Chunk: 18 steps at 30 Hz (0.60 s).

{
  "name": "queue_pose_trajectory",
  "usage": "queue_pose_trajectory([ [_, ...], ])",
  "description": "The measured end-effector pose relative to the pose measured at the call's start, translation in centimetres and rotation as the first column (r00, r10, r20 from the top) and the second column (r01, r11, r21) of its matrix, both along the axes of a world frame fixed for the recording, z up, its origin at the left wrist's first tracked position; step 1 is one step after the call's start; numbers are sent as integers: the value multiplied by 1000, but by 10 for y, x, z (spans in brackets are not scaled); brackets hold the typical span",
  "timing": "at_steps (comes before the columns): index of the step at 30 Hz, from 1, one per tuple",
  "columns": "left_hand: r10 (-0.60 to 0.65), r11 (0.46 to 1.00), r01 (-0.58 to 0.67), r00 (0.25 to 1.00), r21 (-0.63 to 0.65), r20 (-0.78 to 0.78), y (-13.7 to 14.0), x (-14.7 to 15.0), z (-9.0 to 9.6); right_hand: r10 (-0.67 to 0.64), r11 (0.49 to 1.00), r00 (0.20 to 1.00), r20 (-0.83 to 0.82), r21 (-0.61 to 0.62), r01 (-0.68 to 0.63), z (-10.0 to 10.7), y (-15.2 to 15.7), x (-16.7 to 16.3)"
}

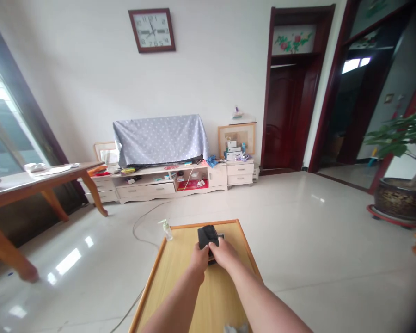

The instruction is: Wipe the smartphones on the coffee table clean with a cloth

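- Your left hand (198,260) and your right hand (224,253) meet at the far end of the light wooden surface with an orange rim (180,296), both closed around a small black boxy object (208,237) that looks soft, perhaps a pouch or case; what it is exactly you cannot tell.
- The black object sits on the surface toward the 12 o'clock edge, with your left hand on its 7 o'clock side and your right hand on its 5 o'clock side, fingers laid over its near end.
- By the look of it, you are mid-handling: the object is gripped, not yet lifted clear.
- The next move calls for both hands working together, one steadying while the other opens or turns it.
- A small clear pump bottle with a green top (166,229) stands at the 10 o'clock corner, near the object; keep your left wrist off it.
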<state>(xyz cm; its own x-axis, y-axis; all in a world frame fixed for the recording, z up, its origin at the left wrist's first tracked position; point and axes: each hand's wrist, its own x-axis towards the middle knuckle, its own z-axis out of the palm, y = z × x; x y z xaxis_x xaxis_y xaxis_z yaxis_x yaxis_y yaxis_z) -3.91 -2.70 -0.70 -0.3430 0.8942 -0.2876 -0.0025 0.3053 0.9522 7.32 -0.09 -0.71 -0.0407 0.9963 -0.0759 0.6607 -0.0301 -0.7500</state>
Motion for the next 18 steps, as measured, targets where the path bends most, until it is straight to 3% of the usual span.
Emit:
queue_pose_trajectory([
  [6,80,996,-86,985,-36,-151,-49,-54,9,69,998,977,201,-19,-66,17,-42,-61],
  [10,85,992,-107,953,-61,-291,-89,-86,13,141,989,938,317,6,-150,16,-82,-94],
  [18,13,983,-119,806,-140,-592,-176,-138,13,215,966,887,408,43,-254,6,-177,-131],
])
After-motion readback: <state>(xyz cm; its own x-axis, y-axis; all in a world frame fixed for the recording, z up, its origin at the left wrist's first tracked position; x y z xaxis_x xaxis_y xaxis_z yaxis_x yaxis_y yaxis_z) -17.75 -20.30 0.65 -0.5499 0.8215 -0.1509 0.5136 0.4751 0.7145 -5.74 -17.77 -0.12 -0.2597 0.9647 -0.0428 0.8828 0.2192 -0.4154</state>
